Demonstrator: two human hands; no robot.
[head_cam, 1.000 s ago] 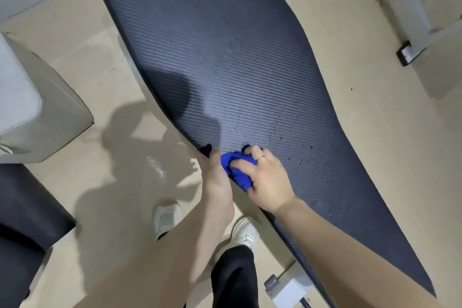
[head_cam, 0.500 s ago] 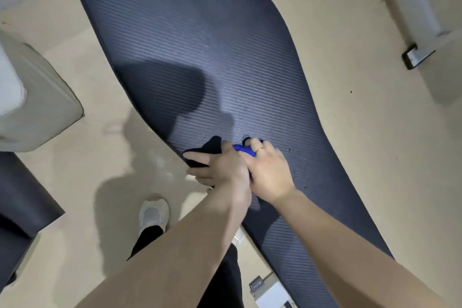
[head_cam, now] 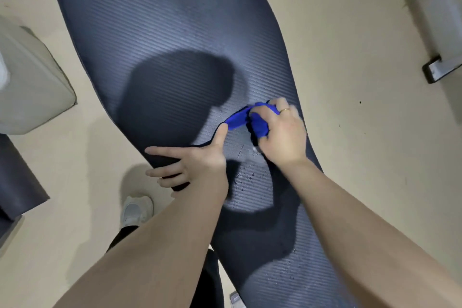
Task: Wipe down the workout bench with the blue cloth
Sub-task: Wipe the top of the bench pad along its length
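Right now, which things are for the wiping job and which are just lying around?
For the job:
- blue cloth, bunched in the right hand
- workout bench, the dark ribbed pad being wiped
- left hand, resting on the bench edge, thumb touching the cloth

Just lying about:
- grey cushioned box on the floor
- metal frame at the far right
- white shoe

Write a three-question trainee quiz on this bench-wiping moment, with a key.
1. True or false: the right hand grips the blue cloth.
2. Which hand wears the ring?
3. The left hand lies on the workout bench at: A) its near left edge B) its far end C) the floor.

Key: 1 true; 2 right; 3 A.
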